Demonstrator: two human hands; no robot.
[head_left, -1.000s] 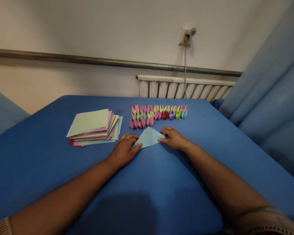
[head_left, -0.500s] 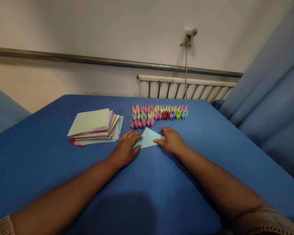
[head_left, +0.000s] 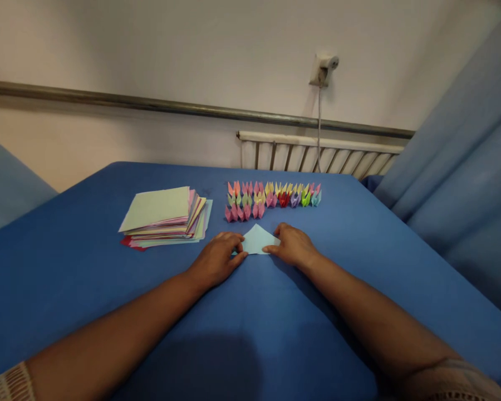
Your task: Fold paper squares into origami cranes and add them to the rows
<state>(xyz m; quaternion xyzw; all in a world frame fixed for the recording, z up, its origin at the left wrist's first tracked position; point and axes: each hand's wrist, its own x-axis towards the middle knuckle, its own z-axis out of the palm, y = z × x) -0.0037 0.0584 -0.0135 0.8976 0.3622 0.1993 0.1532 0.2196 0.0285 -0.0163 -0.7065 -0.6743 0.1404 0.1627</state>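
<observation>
A light-blue folded paper (head_left: 256,240) lies on the blue table (head_left: 250,312), its peak pointing away from me and its long edge towards me. My left hand (head_left: 221,256) grips the paper's left corner between thumb and fingers. On the opposite corner, my right hand (head_left: 294,244) pinches the paper, thumb at the near edge and fingers behind. Both corners are partly covered by my fingers. Just beyond the paper stand several folded paper cranes (head_left: 271,199) in rows, in pink, yellow, green, red, purple and blue.
Left of my hands sits a stack of coloured paper sheets (head_left: 158,210), pale green on top. Behind the table are a wall rail (head_left: 171,106), a white radiator (head_left: 317,150) and a wall socket with a plugged-in cord (head_left: 323,71). A blue curtain (head_left: 455,133) hangs at the right.
The paper has turned slightly, so its near edge now runs nearly level and its peak looks lower. My left hand has shifted a little to the right. The view has tilted slightly.
</observation>
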